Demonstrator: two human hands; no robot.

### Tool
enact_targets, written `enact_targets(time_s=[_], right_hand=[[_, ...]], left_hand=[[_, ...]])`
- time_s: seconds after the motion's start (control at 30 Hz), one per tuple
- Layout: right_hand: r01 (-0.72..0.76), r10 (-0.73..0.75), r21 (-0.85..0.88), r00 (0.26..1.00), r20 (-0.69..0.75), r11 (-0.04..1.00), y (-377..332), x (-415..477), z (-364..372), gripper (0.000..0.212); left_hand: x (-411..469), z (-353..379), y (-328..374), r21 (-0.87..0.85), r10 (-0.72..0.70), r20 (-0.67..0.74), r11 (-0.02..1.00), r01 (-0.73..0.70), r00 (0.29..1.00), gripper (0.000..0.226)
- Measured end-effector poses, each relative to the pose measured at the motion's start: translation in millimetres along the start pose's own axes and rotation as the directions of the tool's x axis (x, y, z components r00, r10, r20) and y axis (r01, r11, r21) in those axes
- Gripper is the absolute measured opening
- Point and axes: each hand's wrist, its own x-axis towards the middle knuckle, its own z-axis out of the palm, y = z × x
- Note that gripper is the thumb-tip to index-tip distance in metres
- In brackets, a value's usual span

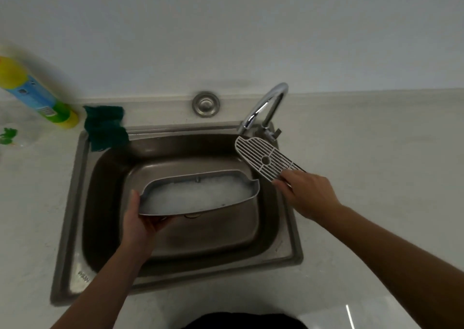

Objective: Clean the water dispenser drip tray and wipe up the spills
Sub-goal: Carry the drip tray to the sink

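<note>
Over the steel sink [75, 203], my left hand [140, 219] holds the grey drip tray [247, 182] by its left end. The tray is tilted toward me and white foam covers its inside. My right hand [308, 193] grips the near end of the slotted white grille [263, 158], which lies across the sink's right rim under the chrome tap [266, 107]. No water is seen running from the tap.
A dark green cloth [105, 128] hangs over the sink's back left corner. A yellow and blue bottle [37, 95] stands on the counter at the left. A round steel cap [206, 102] sits behind the sink. Pale counter [376, 153] extends to the right.
</note>
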Motion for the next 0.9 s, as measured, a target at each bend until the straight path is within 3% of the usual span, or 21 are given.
enact_targets(time_s=[0.17,0.33,0.6,0.8,0.9], right_hand=[[-0.177,0.186,-0.099,0.979,0.086,0.979,47.3,-19.6,42.6,0.032],[-0.163,0.162,-0.085,0.987,-0.015,0.983,64.8,-34.2,73.6,0.036],[-0.233,0.235,-0.120,0.972,0.002,0.965,68.7,-42.5,85.9,0.035],[-0.350,0.364,0.171,0.930,-0.053,0.921,37.1,-30.2,63.5,0.023],[-0.408,0.468,0.400,0.882,-0.061,0.821,13.5,-26.2,51.8,0.020]], left_hand=[[-3.4,0.6,-9.2,0.078,0.000,0.001,0.997,0.000,1.000,0.036],[-11.6,8.0,-20.0,0.121,0.013,0.003,0.993,-0.013,1.000,0.037],[-16.8,12.9,-29.4,0.167,0.017,0.017,0.986,-0.020,1.000,0.040],[-13.3,12.4,-24.7,0.172,0.033,-0.011,0.985,-0.031,0.999,0.038],[-11.6,11.0,-10.9,0.180,0.071,-0.045,0.982,-0.062,0.996,0.030]])
